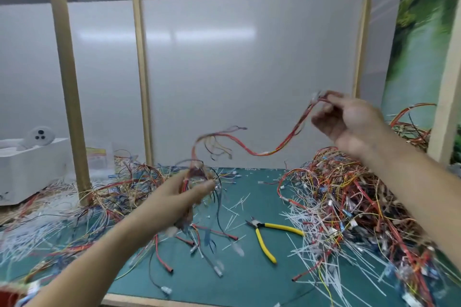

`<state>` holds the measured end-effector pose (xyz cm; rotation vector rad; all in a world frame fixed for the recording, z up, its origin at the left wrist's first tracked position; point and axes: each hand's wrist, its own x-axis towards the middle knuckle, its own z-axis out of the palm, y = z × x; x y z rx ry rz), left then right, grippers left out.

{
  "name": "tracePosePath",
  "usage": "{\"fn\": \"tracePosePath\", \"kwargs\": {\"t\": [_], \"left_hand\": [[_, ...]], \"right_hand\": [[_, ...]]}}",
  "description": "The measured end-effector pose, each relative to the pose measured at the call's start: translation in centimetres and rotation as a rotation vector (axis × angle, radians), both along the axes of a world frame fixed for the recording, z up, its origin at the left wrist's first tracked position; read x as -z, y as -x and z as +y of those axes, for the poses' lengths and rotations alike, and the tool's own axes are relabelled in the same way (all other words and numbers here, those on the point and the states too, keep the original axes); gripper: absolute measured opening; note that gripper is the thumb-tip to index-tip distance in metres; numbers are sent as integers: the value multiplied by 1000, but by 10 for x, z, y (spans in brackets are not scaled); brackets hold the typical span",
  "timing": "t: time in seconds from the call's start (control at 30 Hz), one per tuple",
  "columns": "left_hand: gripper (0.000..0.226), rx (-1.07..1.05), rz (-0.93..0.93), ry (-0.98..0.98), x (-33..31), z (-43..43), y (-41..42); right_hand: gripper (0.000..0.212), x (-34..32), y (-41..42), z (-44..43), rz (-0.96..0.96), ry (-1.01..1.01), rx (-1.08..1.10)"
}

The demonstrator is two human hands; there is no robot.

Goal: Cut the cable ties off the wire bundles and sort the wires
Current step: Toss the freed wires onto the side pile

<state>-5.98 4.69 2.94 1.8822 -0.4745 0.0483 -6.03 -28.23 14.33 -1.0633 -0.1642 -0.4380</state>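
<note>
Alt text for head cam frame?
Two bare hands hold wires above a green mat: the left hand grips a wire bundle, the right hand pinches the end of a red-orange strand running up from it. Yellow-handled cutters lie on the mat among wire piles and cut cable ties.

— What is the worktop (249,286) covered in?
— A green mat, matt and smooth. The frame (62,57) standing on it is bare pale wood, unvarnished by the look of it.
— And the panel (224,57) behind?
— White, smooth, glossy enough to throw back blurred bars of light.
— The wires (349,207)?
— Plastic-sheathed, mostly red, slightly shiny. The cable-tie offcuts (234,209) are pale plastic.
— The cutters (260,235)?
— Dull dark metal at the head, glossy yellow plastic sleeves on the handles. The box (30,164) at the left edge is matt white.
</note>
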Motion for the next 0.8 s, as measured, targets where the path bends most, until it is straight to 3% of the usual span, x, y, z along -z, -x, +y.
{"fn": "tracePosePath", "kwargs": {"t": [0.07, 0.1, 0.23, 0.3, 0.37, 0.5, 0.63, 0.8], "left_hand": [[32, 30, 49, 18, 9, -2, 10], [21, 45, 87, 63, 12, -5, 14], [12, 93, 200, 293, 22, -23, 25], [6, 19, 144, 183, 30, -34, 25], [15, -63, 59, 1, 38, -43, 24], [33, -111, -111, -172, 48, -56, 17], [38, -152, -334, -371, 56, -64, 12], [29, -84, -219, -399, 85, -55, 24]], "right_hand": [[23, -1, -9, -12, 28, -110, 13], [24, -1, -13, -16, 45, -71, -17], [21, 28, -30, -19, 313, 446, 94], [23, 56, -32, -9, 489, 513, 31], [23, 84, -32, 3, 558, 526, -90], [26, 122, -30, 30, 480, 511, -217], [33, 142, -23, 42, 485, 676, -195], [26, 168, -15, 27, 570, 929, -92]]}}
